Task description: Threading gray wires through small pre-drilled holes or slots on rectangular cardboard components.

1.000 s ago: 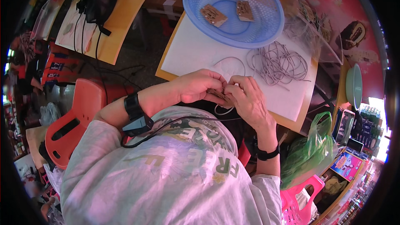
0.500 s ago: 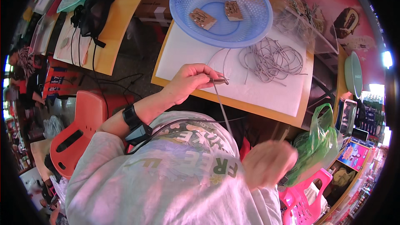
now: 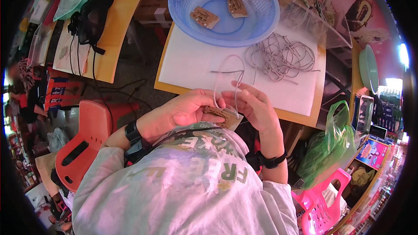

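My left hand point(image 3: 191, 108) pinches a small flat brown printed tag point(image 3: 223, 116) in front of my chest, its fingers closed along the tag's left side. A thin grey cord point(image 3: 217, 78) rises from the tag in a tall loop, with a loose end sticking out leftward at the top. My right hand point(image 3: 257, 106) is raised just right of the tag, curved fingers closed round the cord's right strand; exactly how the fingertips grip is hard to see. Beyond my hands, a tangled heap of grey cord point(image 3: 283, 58) lies on the white tabletop point(image 3: 191, 63).
A blue plastic basket point(image 3: 174, 15) holding two brown tags point(image 3: 204, 17) stands at the table's far side. A clear box point(image 3: 328, 30) with corded tags is behind the heap. A green plastic bag point(image 3: 328, 152) and a pink chair point(image 3: 324, 206) are at right; a red-orange chair point(image 3: 85, 135) is left.
My right hand has come up from low at my right side to the cord beside the tag. My left hand has lowered toward my chest, turning the tag, and the cord now forms a loop.
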The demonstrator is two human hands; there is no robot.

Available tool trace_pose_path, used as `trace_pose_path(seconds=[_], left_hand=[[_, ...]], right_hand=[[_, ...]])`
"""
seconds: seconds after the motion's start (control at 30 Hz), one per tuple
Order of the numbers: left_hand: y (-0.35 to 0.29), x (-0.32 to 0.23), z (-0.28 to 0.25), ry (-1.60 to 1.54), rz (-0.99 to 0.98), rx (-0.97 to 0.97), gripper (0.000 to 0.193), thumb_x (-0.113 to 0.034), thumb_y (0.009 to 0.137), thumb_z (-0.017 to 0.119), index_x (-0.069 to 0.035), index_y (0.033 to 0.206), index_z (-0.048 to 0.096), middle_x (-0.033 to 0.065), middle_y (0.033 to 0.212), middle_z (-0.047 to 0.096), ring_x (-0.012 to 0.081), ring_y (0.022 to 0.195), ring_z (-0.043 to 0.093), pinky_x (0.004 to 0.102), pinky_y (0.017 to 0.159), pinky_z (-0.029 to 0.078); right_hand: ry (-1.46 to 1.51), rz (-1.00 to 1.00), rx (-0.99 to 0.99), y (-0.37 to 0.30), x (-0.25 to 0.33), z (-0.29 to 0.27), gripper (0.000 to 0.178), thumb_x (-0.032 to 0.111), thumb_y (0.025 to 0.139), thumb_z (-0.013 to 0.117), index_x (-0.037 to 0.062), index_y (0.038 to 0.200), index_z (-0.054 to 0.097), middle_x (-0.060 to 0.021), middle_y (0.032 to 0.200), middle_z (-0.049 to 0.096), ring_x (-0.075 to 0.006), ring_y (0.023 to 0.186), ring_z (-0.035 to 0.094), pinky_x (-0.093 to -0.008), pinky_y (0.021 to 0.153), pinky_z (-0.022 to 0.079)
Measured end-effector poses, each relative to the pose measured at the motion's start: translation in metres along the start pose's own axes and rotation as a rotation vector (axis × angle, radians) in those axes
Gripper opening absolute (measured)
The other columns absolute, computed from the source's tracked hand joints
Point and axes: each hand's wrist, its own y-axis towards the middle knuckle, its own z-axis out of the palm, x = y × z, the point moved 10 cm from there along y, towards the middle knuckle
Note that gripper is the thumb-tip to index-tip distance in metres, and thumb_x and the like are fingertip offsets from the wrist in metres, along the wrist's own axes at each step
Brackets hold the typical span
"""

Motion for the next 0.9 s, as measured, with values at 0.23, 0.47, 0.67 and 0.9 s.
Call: trace_pose_path(seconds=[0.23, 0.47, 0.67, 0.9], left_hand=[[0.001, 0.006, -0.014, -0.071, -0.003, 0.0, 0.013, 0.004, 0.086, 0.047, 0.006, 0.094, 0.056, 0.0194, 0.111, 0.058, 0.029, 0.103, 0.062, 0.0352, 0.088, 0.057], [0.006, -0.019, -0.017, -0.144, 0.136, -0.034, 0.014, 0.004, 0.088, 0.045, 0.006, 0.096, 0.056, 0.0209, 0.115, 0.056, 0.0307, 0.107, 0.06, 0.0362, 0.092, 0.055], [0.005, -0.039, -0.015, -0.183, 0.237, 0.039, 0.016, 0.003, 0.089, 0.043, 0.005, 0.096, 0.057, 0.0227, 0.121, 0.055, 0.0318, 0.111, 0.059, 0.0372, 0.096, 0.053], [-0.003, -0.02, 0.005, -0.017, 0.032, 0.116, 0.015, 0.005, 0.085, 0.045, 0.006, 0.094, 0.058, 0.0248, 0.12, 0.056, 0.0328, 0.111, 0.059, 0.0362, 0.092, 0.055]], right_hand=[[0.494, -0.543, -0.316, -0.025, 0.07, -0.089, 0.035, 0.016, 0.097, 0.051, -0.0054, 0.125, 0.048, -0.0071, 0.09, 0.059, -0.0181, 0.081, 0.059, -0.0337, 0.08, 0.052], [0.087, -0.887, -0.58, -0.091, 0.122, -0.066, 0.041, 0.021, 0.1, 0.049, -0.0078, 0.129, 0.047, 0.002, 0.075, 0.043, -0.0037, 0.063, 0.037, -0.0196, 0.057, 0.033], [0.062, -0.983, -0.696, -0.123, 0.151, -0.052, 0.043, 0.025, 0.102, 0.045, -0.0081, 0.129, 0.047, 0.0046, 0.074, 0.037, -0.0033, 0.061, 0.027, -0.0196, 0.053, 0.025], [0.201, -0.889, -0.433, -0.094, 0.153, -0.092, 0.041, 0.022, 0.101, 0.046, -0.0068, 0.13, 0.048, 0.0032, 0.077, 0.036, -0.0056, 0.064, 0.028, -0.0208, 0.056, 0.027]])
